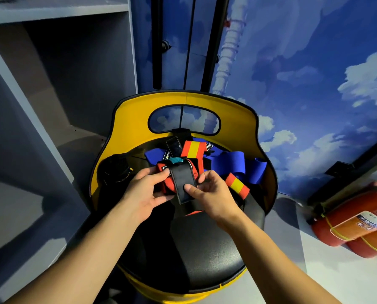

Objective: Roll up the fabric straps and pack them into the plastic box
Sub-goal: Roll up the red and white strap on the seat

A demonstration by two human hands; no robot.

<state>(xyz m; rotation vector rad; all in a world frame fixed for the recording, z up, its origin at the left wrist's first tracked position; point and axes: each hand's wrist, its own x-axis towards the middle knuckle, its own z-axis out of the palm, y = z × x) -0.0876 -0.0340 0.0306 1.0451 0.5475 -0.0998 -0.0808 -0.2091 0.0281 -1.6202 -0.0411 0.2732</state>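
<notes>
A rolled red fabric strap (167, 186) with a black closure flap (183, 179) is held over a black chair seat. My left hand (147, 190) grips the roll from the left side. My right hand (207, 191) pinches the lower end of the black flap, thumb on top. Behind lie loose blue straps (233, 162) and red straps with a yellow stripe (193, 149) (236, 185). A dark rolled bundle (115, 170) sits at the seat's left. No plastic box is in view.
The straps lie on a black seat (205, 244) with a yellow curved backrest (185, 99). Grey shelving (51, 84) stands to the left. Two red fire extinguishers (354, 220) lie on the floor at right, against a blue cloud-painted wall (314, 84).
</notes>
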